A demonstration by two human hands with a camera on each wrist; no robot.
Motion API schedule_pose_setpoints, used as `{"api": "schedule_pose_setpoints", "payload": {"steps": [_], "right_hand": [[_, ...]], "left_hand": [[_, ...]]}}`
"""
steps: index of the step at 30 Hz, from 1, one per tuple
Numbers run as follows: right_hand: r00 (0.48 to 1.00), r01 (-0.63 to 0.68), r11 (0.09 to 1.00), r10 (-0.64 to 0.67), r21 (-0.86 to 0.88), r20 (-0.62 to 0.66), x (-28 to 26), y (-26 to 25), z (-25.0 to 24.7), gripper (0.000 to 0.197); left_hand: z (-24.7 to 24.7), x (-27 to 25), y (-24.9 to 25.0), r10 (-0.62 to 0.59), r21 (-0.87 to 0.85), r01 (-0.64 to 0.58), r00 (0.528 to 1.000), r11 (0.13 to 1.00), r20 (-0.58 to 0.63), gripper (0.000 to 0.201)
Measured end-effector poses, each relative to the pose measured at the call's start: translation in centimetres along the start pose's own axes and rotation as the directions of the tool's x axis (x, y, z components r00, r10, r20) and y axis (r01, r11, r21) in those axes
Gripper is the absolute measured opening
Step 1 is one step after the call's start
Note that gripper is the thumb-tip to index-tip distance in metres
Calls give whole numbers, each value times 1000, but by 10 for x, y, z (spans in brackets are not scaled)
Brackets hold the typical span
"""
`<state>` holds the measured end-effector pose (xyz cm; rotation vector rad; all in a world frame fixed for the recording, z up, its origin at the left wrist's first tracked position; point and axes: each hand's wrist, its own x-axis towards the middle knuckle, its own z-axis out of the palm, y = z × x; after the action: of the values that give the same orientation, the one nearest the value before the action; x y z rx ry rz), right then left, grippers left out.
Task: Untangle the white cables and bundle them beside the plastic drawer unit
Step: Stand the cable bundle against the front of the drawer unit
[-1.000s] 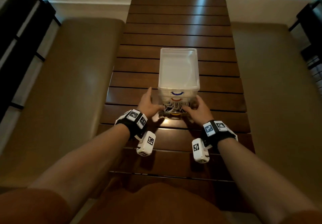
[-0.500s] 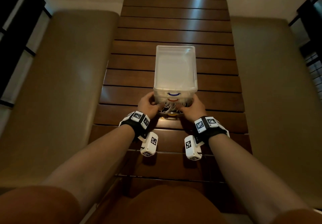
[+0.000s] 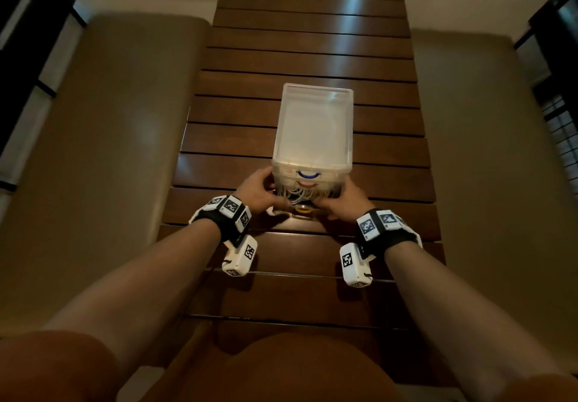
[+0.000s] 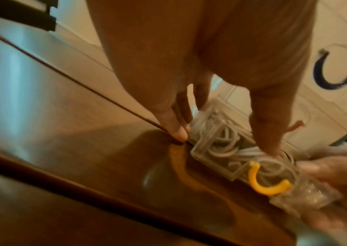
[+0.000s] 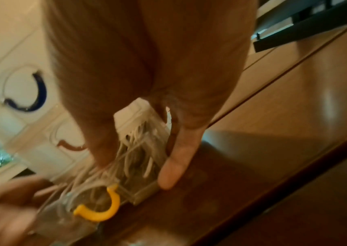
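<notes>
**Both hands at the open bottom drawer**

At the near end of the slatted bench (image 3: 312, 39), the drawer unit (image 3: 314, 126) stands upright with its front toward the person. Its bottom drawer (image 4: 212, 159), the one with the yellow handle (image 4: 267, 181), is pulled partly out, and the white cables (image 4: 223, 141) lie inside it in a loose tangle of loops.

The left hand (image 3: 255, 190) holds the drawer's left corner: its thumb dips in among the cables while the other fingers (image 4: 175, 129) run down the outer wall to the bench. The right hand (image 3: 342, 200) mirrors it on the other corner, thumb at the cables and fingers (image 5: 174, 166) curled down the right wall. So both hands are grasping the drawer from its two sides, probably to keep it level and steady as it slides, since one-sided pulling could skew it.

The cables are not yet lifted out, so untangling and bundling beside the unit remain to be done. Motion blur hides finer detail at the drawer's front edge.
</notes>
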<state>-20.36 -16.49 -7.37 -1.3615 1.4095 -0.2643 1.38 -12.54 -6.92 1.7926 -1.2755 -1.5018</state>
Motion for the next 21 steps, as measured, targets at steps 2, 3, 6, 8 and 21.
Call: {"api": "schedule_pose_setpoints", "payload": {"steps": [2,3,6,8,21], "right_hand": [[992,-5,1000,4,5,129,-4,-1,-6,88],[987,1,1000,2,-20,160,-4,2,-8,95],[992,12,999,-6,-47,128,-5,5,-9,89],[997,37,997,-33,-68,67,-5,3,-6,75],[958,31,867,-168,-497,-233,10,1,18,31]], "left_hand": [[-1,-2,-2,9,116,-13,1000,993,29,77],[0,-2,-4,23,161,-23,1000,987,1,80],[5,-3,-8,70,137,-59,995,989,-77,71],[6,-3,-9,83,117,-70,991,991,-109,63],[3,5,-12,84,242,1,937,970,-338,42]]}}
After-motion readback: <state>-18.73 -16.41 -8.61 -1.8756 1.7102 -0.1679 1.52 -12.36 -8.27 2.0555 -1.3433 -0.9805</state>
